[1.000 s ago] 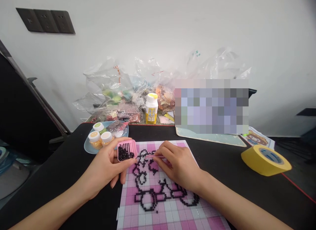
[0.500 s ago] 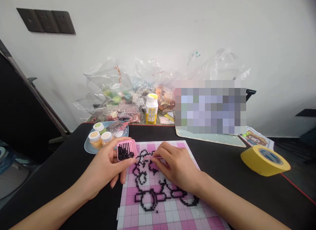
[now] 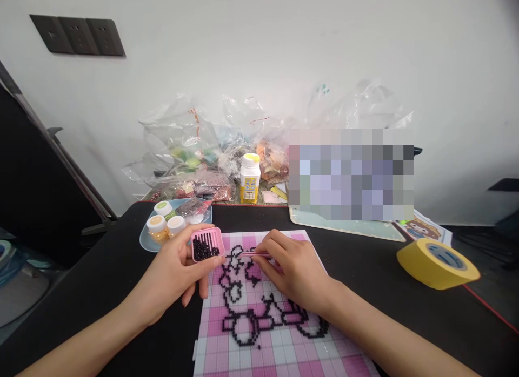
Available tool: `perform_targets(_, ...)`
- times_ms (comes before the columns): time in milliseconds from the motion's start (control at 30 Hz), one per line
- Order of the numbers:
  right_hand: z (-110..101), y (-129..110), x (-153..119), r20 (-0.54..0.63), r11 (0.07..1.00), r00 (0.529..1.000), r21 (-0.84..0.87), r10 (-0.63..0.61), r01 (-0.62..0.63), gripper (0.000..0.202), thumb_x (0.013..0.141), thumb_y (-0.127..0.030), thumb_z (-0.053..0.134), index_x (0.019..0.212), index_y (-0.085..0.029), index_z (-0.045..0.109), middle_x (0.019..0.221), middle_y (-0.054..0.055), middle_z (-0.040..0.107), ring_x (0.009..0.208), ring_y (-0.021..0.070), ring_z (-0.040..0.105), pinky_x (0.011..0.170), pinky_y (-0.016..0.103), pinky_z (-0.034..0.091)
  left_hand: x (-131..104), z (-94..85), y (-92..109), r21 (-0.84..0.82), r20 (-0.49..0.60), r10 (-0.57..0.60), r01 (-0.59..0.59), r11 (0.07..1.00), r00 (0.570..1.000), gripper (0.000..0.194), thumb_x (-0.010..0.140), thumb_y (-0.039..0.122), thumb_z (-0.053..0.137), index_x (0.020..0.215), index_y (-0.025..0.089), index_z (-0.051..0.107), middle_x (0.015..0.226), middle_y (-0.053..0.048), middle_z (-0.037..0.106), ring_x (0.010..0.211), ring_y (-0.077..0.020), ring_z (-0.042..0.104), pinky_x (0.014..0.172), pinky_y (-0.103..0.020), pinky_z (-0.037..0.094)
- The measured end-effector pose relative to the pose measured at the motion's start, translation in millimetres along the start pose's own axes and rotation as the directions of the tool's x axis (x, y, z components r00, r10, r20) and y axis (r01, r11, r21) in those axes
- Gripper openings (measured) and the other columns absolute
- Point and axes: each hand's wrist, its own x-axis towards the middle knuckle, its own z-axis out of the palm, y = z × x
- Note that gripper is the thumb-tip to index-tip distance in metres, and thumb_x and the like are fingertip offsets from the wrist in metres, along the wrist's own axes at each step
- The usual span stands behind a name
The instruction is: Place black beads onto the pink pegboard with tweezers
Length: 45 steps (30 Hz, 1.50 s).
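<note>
My left hand (image 3: 181,268) grips a small pink tray (image 3: 219,237) by its side, tilted toward me. Black beads (image 3: 204,249) lie in it, some lined up in its grooves and the rest heaped at the near end. Pinched between the fingers of my right hand (image 3: 292,259) is a pair of pink tweezers (image 3: 255,254), its tip pointing left over the pegboard. Whether the tip holds a bead is too small to tell. Beneath both hands lies a pink and white checked pegboard (image 3: 227,361), bearing an outline pattern of black beads (image 3: 244,328). My right hand hides part of it.
A blue plate (image 3: 145,237) at left carries white-lidded jars (image 3: 157,226) and a bag. Behind stand a white and yellow bottle (image 3: 250,180) and plastic bags (image 3: 182,134) against the wall. A yellow tape roll (image 3: 417,261) sits at right, near a pale board (image 3: 344,226).
The tweezers' tip has shifted slightly right and up over the pegboard. My left hand keeps the bead tray in nearly the same place.
</note>
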Motion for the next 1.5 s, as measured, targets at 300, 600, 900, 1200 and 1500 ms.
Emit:
perform_targets(300, -7, 9, -5, 0.034, 1.000, 0.999, -0.013, 0.025, -0.025, 0.023, 0.102, -0.028, 0.051, 0.087, -0.017, 0.064, 0.080, 0.001, 0.066, 0.059, 0.0107, 0.060, 0.050, 0.022, 0.036, -1, 0.3, -2, -0.016, 0.046, -0.016, 0.017, 1.000, 0.999, 0.073, 0.077, 0.050, 0.074, 0.135, 0.018, 0.044, 0.048, 0.000, 0.068, 0.033, -0.0099, 0.045, 0.031, -0.013, 0.030)
perform_targets(600, -7, 7, -7, 0.031, 1.000, 0.999, -0.015, 0.010, -0.009, 0.026, 0.103, -0.028, 0.048, 0.086, -0.018, 0.064, 0.079, 0.001, 0.066, 0.058, 0.0104, 0.058, 0.050, 0.021, 0.036, -3, 1.2, 1, -0.037, 0.063, -0.008, 0.010, 0.999, 0.998, 0.073, 0.077, 0.048, 0.075, 0.135, 0.017, 0.044, 0.049, 0.000, 0.069, 0.033, -0.0090, 0.044, 0.032, -0.013, 0.031)
perform_targets(900, -6, 7, -5, 0.020, 1.000, 1.000, 0.000, 0.004, -0.004, 0.025, 0.103, -0.028, 0.049, 0.087, -0.017, 0.064, 0.079, 0.001, 0.065, 0.058, 0.0102, 0.057, 0.051, 0.022, 0.037, -9, 5.2, 12, -0.030, 0.037, -0.030, 0.031, 0.999, 0.999, 0.072, 0.076, 0.044, 0.075, 0.136, 0.017, 0.045, 0.043, 0.007, 0.061, 0.037, -0.0124, 0.050, 0.037, -0.016, 0.030)
perform_targets(1200, -6, 5, -4, 0.037, 1.000, 0.999, 0.012, 0.021, -0.022, 0.024, 0.102, -0.028, 0.050, 0.086, -0.017, 0.065, 0.079, 0.001, 0.065, 0.060, 0.0105, 0.058, 0.052, 0.022, 0.037, -7, 5.2, 9, -0.015, 0.040, -0.036, 0.036, 0.999, 0.999, 0.069, 0.078, 0.045, 0.075, 0.134, 0.017, 0.046, 0.044, 0.006, 0.062, 0.034, -0.0091, 0.043, 0.035, -0.015, 0.031)
perform_targets(1500, -8, 6, -4, 0.017, 1.000, 1.000, -0.006, 0.021, -0.021, 0.025, 0.102, -0.028, 0.050, 0.085, -0.017, 0.064, 0.077, 0.001, 0.064, 0.059, 0.0102, 0.057, 0.050, 0.022, 0.035, -8, 5.3, 9, -0.025, 0.038, -0.047, 0.048, 0.999, 0.998, 0.068, 0.078, 0.043, 0.076, 0.134, 0.019, 0.046, 0.045, 0.006, 0.062, 0.035, -0.0097, 0.045, 0.036, -0.015, 0.030)
